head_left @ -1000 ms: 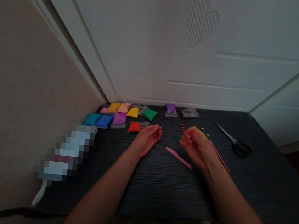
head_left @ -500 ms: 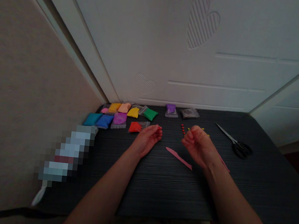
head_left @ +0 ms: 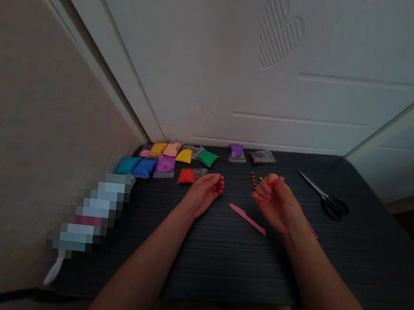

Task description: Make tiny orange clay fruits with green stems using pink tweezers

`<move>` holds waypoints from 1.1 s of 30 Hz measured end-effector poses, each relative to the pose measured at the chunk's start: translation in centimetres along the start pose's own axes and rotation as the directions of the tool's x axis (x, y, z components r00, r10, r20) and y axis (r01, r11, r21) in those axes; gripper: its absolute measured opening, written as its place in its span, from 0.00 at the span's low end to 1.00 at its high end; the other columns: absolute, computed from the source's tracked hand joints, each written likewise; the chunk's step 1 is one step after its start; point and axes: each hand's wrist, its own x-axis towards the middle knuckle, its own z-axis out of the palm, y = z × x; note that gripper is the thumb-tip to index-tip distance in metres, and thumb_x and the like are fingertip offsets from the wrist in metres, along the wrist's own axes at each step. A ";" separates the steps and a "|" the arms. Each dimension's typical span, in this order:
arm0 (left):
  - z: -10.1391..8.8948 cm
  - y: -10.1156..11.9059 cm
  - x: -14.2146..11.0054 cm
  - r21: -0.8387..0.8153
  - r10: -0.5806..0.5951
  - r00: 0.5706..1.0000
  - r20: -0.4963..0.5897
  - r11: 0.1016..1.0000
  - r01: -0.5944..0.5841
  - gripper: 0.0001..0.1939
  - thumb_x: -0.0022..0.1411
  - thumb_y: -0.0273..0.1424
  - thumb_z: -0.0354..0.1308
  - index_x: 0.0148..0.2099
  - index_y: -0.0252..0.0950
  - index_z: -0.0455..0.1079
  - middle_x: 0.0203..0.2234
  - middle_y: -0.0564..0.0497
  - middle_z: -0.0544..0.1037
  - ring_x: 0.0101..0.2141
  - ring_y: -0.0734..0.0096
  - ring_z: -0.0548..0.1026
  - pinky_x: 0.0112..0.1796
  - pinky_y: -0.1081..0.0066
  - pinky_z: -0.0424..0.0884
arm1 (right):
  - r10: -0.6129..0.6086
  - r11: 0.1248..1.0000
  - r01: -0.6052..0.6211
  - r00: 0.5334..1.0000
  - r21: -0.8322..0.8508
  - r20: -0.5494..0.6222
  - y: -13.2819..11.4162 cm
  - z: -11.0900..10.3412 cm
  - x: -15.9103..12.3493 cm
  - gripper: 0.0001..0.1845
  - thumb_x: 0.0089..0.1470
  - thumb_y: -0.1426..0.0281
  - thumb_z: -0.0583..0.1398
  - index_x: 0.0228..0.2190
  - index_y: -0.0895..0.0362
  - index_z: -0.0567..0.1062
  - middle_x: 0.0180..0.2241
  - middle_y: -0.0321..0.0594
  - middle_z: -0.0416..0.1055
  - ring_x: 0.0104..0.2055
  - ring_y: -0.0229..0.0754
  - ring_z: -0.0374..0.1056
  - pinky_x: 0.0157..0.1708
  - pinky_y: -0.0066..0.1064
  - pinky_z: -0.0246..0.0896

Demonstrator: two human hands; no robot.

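Observation:
My left hand [head_left: 206, 193] is closed above the dark table, thumb and fingertips pressed together. A hint of red shows at its fingertips, too small to name. Opposite it, my right hand [head_left: 275, 201] is curled with thumb against forefinger; whatever lies in that pinch is hidden. Just beyond the right hand lie a row of small red balls [head_left: 252, 180] and some small yellow balls [head_left: 261, 178], partly covered by the hand. Between and below both hands is a pink plastic modelling knife [head_left: 246, 219]. Another pink tool [head_left: 312, 229] shows partly from behind my right wrist.
Black-handled scissors [head_left: 324, 196] lie at the right. Bags of coloured clay stand at the back left, among them a red bag [head_left: 187, 175], a green bag [head_left: 207, 158] and a blue bag [head_left: 144, 168]. A purple bag [head_left: 236, 152] and a grey bag [head_left: 262, 156] are near the door.
My right thumb and forefinger have shifted against each other, the thumb now more upright. My left hand stays almost still.

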 end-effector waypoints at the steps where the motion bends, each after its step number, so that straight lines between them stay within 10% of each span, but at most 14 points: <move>1: 0.0 0.0 0.0 0.002 0.002 1.000 0.001 1.000 -0.002 0.06 0.52 0.29 0.59 0.32 0.31 0.70 0.24 0.52 0.73 0.27 0.80 0.71 0.32 0.77 0.67 | -0.002 1.000 0.002 1.000 -0.010 -0.007 0.0 0.0 0.0 0.10 0.47 0.64 0.61 0.23 0.58 0.69 0.19 0.30 0.57 0.21 0.28 0.51 0.22 0.23 0.47; 33: 0.3 0.1 -0.5 0.014 -0.026 0.997 0.076 1.000 0.025 0.06 0.50 0.24 0.60 0.34 0.30 0.71 0.24 0.51 0.74 0.29 0.79 0.71 0.35 0.77 0.66 | 0.046 0.987 -0.057 0.996 -0.151 -0.078 0.5 -0.2 0.2 0.06 0.47 0.69 0.60 0.31 0.56 0.74 0.24 0.33 0.65 0.26 0.29 0.59 0.27 0.24 0.56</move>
